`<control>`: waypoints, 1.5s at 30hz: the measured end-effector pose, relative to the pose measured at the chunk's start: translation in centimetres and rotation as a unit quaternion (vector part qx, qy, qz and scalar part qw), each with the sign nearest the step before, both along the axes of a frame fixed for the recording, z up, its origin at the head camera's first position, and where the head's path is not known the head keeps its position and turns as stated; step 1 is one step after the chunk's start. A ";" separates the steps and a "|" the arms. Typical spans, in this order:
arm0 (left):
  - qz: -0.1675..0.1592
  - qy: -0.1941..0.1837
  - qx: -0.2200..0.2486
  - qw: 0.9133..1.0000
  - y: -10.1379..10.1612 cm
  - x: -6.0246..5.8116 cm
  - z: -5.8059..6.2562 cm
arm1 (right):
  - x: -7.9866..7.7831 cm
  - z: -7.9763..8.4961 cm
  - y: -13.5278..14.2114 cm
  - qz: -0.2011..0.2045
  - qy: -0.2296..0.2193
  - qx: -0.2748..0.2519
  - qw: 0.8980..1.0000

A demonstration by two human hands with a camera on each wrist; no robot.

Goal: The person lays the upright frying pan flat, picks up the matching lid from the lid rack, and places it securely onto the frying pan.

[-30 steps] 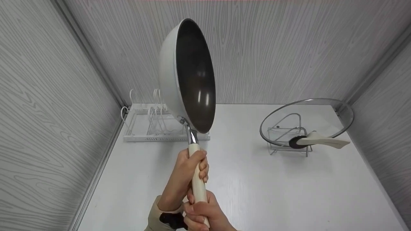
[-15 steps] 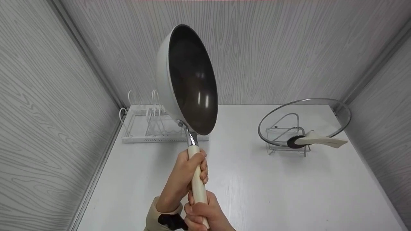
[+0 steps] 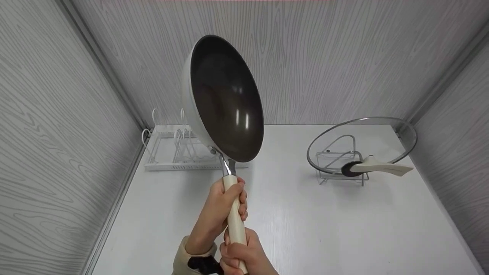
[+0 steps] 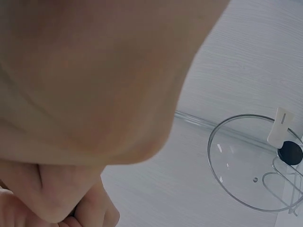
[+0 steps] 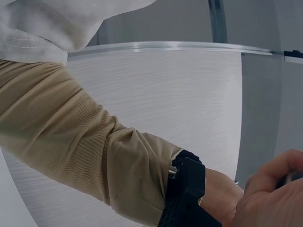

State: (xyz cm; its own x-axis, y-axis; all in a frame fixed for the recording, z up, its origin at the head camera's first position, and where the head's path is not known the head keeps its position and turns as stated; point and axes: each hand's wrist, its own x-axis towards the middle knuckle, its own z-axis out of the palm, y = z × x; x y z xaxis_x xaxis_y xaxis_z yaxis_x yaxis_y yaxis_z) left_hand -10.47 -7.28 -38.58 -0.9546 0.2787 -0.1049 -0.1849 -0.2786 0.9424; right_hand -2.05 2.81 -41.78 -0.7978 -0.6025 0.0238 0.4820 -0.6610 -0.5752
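Pan: a deep pan (image 3: pixel 229 101), white outside and dark inside, was held up on a slant, its hollow side turned partly to the right and two bright streaks of light on its lining.
Handle: cream, the handle (image 3: pixel 236 228) ran down from the pan's lower rim, joined there by a shiny metal neck (image 3: pixel 228 167).
Left hand: just below the pan, the left hand (image 3: pixel 221 200) gripped the upper part of the handle, thumb laid across its near face and fingers wrapped round.
Right hand: farther from the pan, the right hand (image 3: pixel 250 254) clasped the lower end of the handle, thumb folded over it.
Sleeve: below the pan, a beige sleeve (image 3: pixel 183 258) covered the left forearm, with a black device (image 3: pixel 204 263) strapped at the wrist.
Rack: a white rack (image 3: pixel 183 167) with upright hoops stood beyond the pan to its left, partly hidden by it.
Lid: well to the right of the pan, a clear glass lid (image 3: pixel 382 141) leaned in a wire stand (image 3: pixel 342 178), its cream grip (image 3: pixel 382 168) on a dark base.
Worktop: white, the worktop (image 3: pixel 324 225) spread out below the pan.
Wall: behind the pan rose a grey wood-grain wall (image 3: pixel 324 61).
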 end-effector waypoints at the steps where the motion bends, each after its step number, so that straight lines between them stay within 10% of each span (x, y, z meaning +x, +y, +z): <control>1: -0.002 0.000 0.002 1.000 0.0 0.0 0.0 | 0.0 0.0 0.0 -0.002 0.002 0.003 1.000; 15: 0.020 0.027 -0.010 0.999 0.4 -0.1 -0.6 | -0.2 0.1 0.3 0.000 0.008 0.018 1.000; 26: 0.041 0.038 0.031 0.998 0.7 0.0 -0.7 | -1.0 -0.4 0.7 0.061 0.045 -0.101 0.992; 36: 0.061 0.036 0.026 0.997 0.7 -0.3 -1.2 | -2.1 -0.5 0.6 0.139 -0.009 -0.202 0.969; 45: 0.052 0.040 0.018 0.998 0.6 0.2 -1.4 | -1.7 -0.9 0.5 0.145 0.004 -0.200 0.969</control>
State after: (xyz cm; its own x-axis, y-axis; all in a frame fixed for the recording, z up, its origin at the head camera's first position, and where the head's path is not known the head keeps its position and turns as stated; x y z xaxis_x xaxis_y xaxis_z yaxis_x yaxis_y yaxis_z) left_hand -10.32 -6.69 -40.03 -0.9835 0.1798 -0.0190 -0.0778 -0.3264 0.9420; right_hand -3.77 3.28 -42.63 -0.5948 -0.7430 0.3068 0.6778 -0.6688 -0.3056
